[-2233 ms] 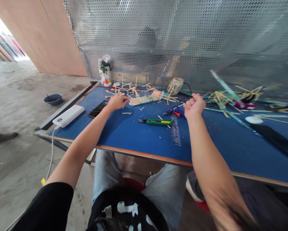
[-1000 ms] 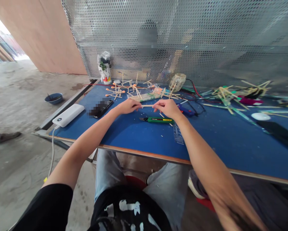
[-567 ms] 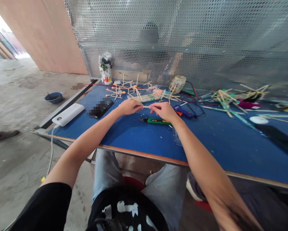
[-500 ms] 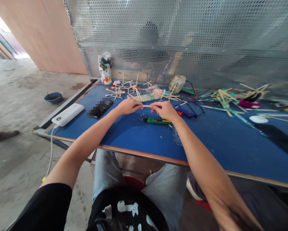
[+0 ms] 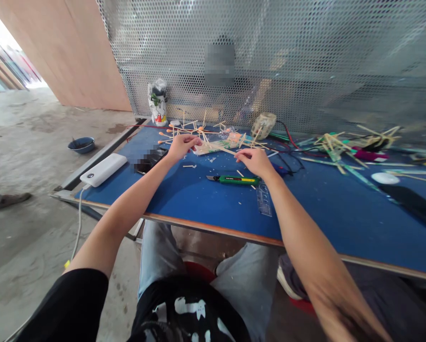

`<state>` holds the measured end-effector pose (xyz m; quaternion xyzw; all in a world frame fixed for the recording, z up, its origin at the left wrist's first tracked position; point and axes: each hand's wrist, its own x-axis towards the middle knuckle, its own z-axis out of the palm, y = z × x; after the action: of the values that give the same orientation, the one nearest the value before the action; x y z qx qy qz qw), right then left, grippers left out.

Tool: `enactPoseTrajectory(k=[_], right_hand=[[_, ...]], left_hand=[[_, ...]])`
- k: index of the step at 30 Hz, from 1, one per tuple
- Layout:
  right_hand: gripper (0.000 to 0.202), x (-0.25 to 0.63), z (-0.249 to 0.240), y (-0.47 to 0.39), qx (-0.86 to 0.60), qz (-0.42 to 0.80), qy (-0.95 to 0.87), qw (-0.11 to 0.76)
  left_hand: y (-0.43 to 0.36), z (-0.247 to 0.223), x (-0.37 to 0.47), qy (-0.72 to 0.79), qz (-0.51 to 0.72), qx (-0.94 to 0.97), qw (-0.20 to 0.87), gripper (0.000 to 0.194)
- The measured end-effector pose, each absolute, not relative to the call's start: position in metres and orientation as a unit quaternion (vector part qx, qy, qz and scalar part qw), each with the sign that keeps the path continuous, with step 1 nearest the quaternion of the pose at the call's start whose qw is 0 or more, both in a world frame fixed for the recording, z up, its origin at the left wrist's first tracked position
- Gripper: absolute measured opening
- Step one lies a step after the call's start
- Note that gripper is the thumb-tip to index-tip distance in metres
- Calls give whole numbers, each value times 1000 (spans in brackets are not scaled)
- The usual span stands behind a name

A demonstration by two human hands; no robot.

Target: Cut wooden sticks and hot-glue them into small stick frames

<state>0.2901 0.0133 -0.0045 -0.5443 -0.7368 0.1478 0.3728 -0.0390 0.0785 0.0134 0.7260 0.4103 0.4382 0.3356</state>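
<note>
My left hand (image 5: 181,145) is raised over the blue table (image 5: 198,204), its fingers pinched; what they hold, if anything, is too small to make out. To its right my right hand (image 5: 254,160) pinches the end of a thin wooden stick (image 5: 226,150) that points up and left. Below the hands lies a green utility knife (image 5: 238,180) with its blade toward the left. A clear plastic ruler (image 5: 263,199) is beside the right forearm. Behind the hands are stick constructions with orange tips (image 5: 200,129) and a clear packet (image 5: 213,146).
A white power bank (image 5: 104,170) with a cable and a black phone (image 5: 150,160) lie at the left. A wrapped cup (image 5: 158,102) stands before the perforated metal screen (image 5: 184,52). Stick structures (image 5: 336,147), a glue gun (image 5: 281,169) and wires lie to the right.
My hands have moved apart, the left one up and left, the right one slightly right. The stick stays with my right hand, now slanting. More of the ruler and knife shows.
</note>
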Motion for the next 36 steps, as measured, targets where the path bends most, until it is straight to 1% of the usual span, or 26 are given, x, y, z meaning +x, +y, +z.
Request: enactPoseTrajectory(k=[4, 6, 10, 15, 17, 19, 23, 25, 26, 29, 30, 33, 34, 36], right_hand=[[32, 280, -1, 10, -520, 164, -767, 339], [32, 271, 1, 7, -509, 171, -781, 320], [30, 247, 5, 1, -483, 185, -807, 285], [30, 242, 11, -1, -485, 191, -817, 247], [30, 256, 16, 0, -514, 173, -806, 236], [31, 277, 20, 1, -557, 153, -786, 220], [26, 309, 23, 3, -615, 164, -755, 157], [23, 314, 22, 4, -625, 178, -749, 131], [22, 314, 21, 4, -628, 182, -747, 121], [26, 309, 21, 5, -638, 183, -741, 103], [28, 309, 22, 4, -640, 181, -740, 100], [31, 312, 30, 0, -653, 165, -732, 104], [33, 315, 34, -3, -657, 149, -729, 124], [39, 320, 43, -10, -655, 105, -722, 195]], left_hand=[[83, 13, -34, 424, 478, 687, 346, 45], [81, 16, -30, 418, 490, 672, 366, 47], [60, 20, -13, 379, 523, 659, 386, 41], [33, 20, 11, 339, 454, 727, 388, 40], [30, 25, 10, 339, 445, 747, 360, 39], [32, 34, 1, 348, 445, 773, 290, 36], [48, 48, -29, 394, 351, 842, 111, 36], [58, 48, -42, 399, 257, 877, 78, 39], [62, 47, -47, 393, 200, 894, 77, 39], [74, 39, -57, 374, 99, 917, 100, 23], [77, 37, -60, 373, 81, 918, 105, 23], [80, 35, -65, 380, 50, 918, 108, 32], [81, 36, -66, 383, 45, 916, 107, 34], [80, 38, -68, 391, 38, 914, 106, 35]])
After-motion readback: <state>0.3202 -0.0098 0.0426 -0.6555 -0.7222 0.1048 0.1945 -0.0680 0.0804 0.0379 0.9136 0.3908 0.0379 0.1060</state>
